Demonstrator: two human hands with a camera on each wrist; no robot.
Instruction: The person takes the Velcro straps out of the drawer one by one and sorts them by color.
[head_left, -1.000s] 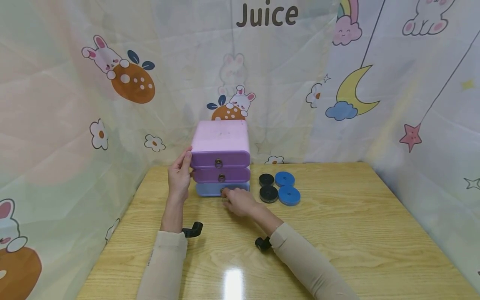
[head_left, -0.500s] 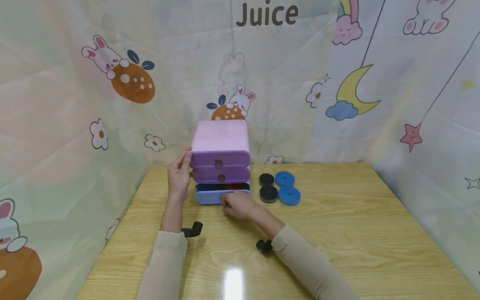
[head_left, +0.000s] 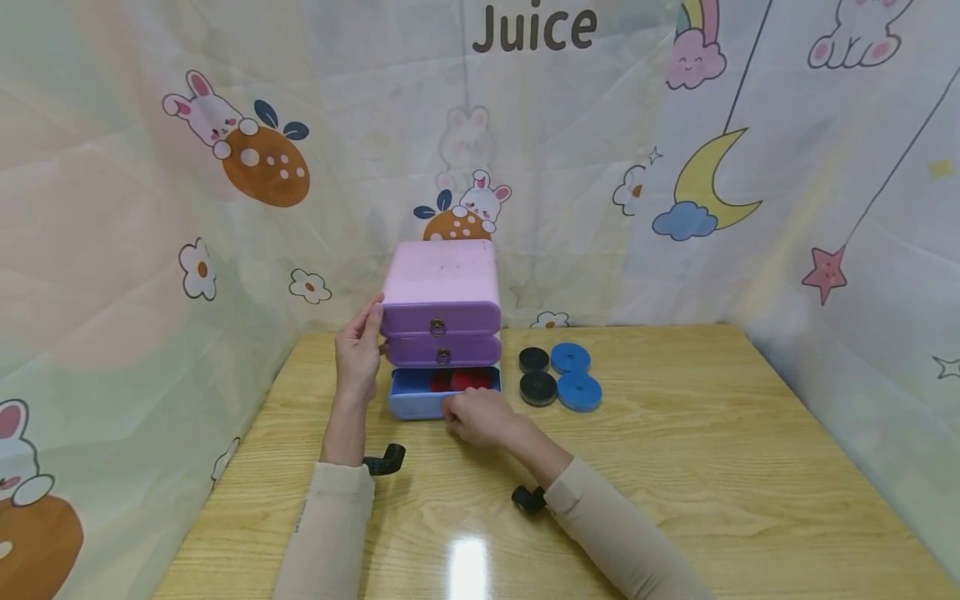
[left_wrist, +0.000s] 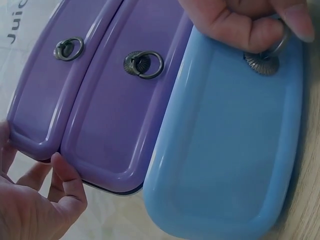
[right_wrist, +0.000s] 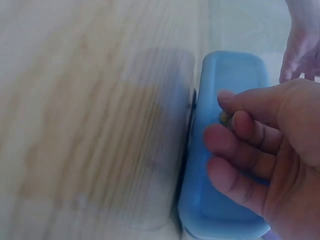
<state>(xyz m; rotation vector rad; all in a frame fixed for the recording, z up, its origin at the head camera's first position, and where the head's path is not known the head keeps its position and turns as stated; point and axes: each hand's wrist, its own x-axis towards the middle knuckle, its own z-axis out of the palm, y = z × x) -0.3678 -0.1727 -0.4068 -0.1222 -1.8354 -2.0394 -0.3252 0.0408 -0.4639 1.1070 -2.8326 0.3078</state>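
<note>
A small drawer cabinet [head_left: 442,271] has a pink top, two closed purple drawers [left_wrist: 110,115] and a blue bottom drawer [left_wrist: 220,135] pulled partway out. Red things [head_left: 468,379] of unclear kind lie inside the blue drawer. My left hand [head_left: 357,350] grips the cabinet's left edge by the purple fronts, its thumb [left_wrist: 67,172] at the gap between them. My right hand [head_left: 480,415] pinches the blue drawer's metal ring pull [left_wrist: 263,64], mostly hidden by the fingers in the right wrist view. The two purple drawers' ring pulls hang untouched.
Right of the cabinet, two black discs [head_left: 537,388] and two blue discs [head_left: 578,391] lie on the wooden table [head_left: 675,433]. A printed cloth [head_left: 585,208] hangs behind and at both sides. Black wrist-worn parts [head_left: 386,460] stick out near both sleeves.
The blue bottom drawer has come out toward me, drawn by my right hand, and the red things inside have come into sight. My left hand stays at the cabinet's edge.
</note>
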